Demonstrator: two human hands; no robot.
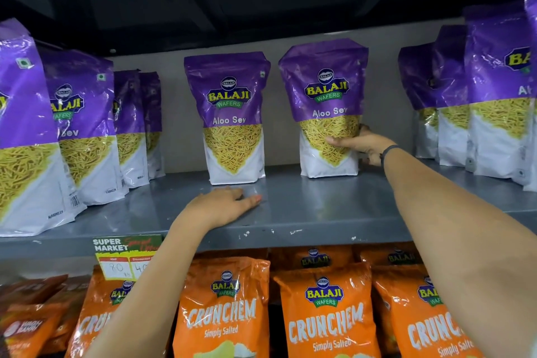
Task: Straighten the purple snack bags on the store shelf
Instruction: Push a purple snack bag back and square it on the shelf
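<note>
Purple Aloo Sev snack bags stand on the grey metal shelf [305, 212]. One purple bag [325, 90] stands upright right of centre, and my right hand [359, 144] grips its right side at the lower half. A second purple bag [229, 113] stands upright at the centre, apart from both hands. My left hand [223, 205] lies flat, palm down, on the shelf just in front of that centre bag, holding nothing. A row of purple bags [84, 125] fills the left end, and another row of purple bags [491, 90] fills the right end.
Orange Crunchem bags [328, 308] fill the shelf below. A supermarket price tag [125, 256] hangs from the shelf's front edge at the left. Bare shelf shows between the two middle bags and between them and the side rows.
</note>
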